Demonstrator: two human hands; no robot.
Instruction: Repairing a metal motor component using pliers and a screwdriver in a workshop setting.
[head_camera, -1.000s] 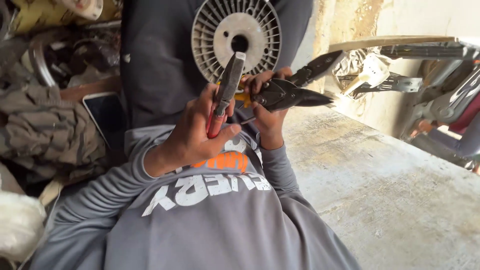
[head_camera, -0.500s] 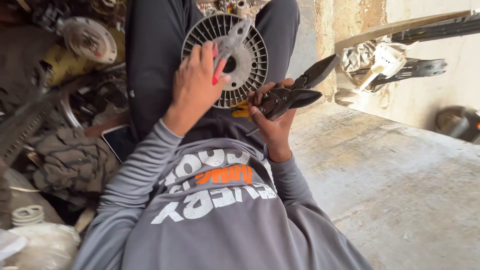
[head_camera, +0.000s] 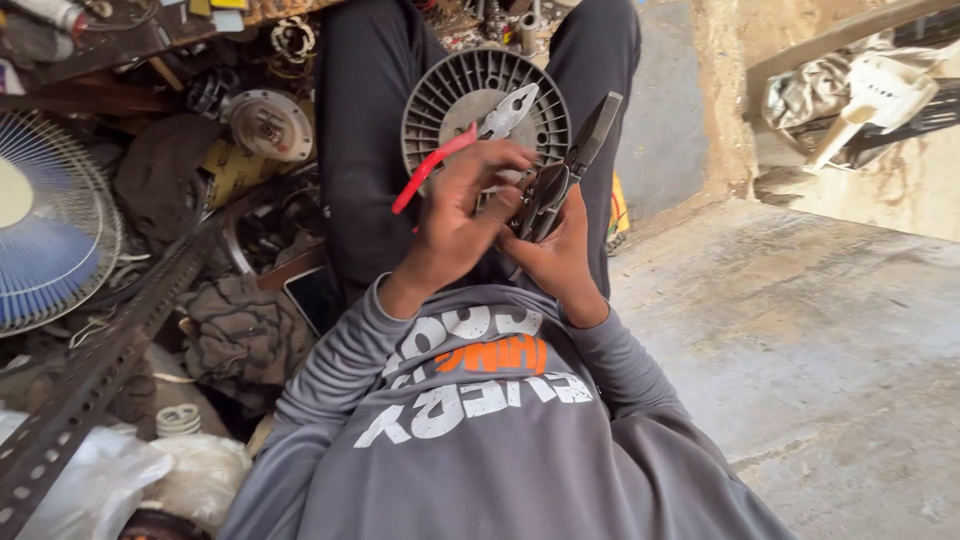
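My left hand (head_camera: 462, 210) grips red-handled pliers (head_camera: 470, 140), their metal jaws pointing up over a round grey slotted fan housing (head_camera: 440, 95) that rests between my legs. My right hand (head_camera: 560, 245) holds dark metal snips (head_camera: 570, 165), blades angled up to the right, just beside the left hand's fingers. Both hands sit close together above my lap, in front of the housing. I wear a grey long-sleeved shirt and dark trousers.
A blue fan with wire guard (head_camera: 45, 230) lies at the left among motor parts (head_camera: 268, 125), cloth (head_camera: 240, 330) and a slotted metal angle bar (head_camera: 90, 370). Plastic bags (head_camera: 150, 470) sit at lower left. A concrete floor (head_camera: 800, 330) spreads to the right, with a white plastic part (head_camera: 870, 90) beyond.
The view tilted down and the housing now sits lower. My left hand turned the pliers so their jaws point up-right, and both hands drew closer together over the housing.
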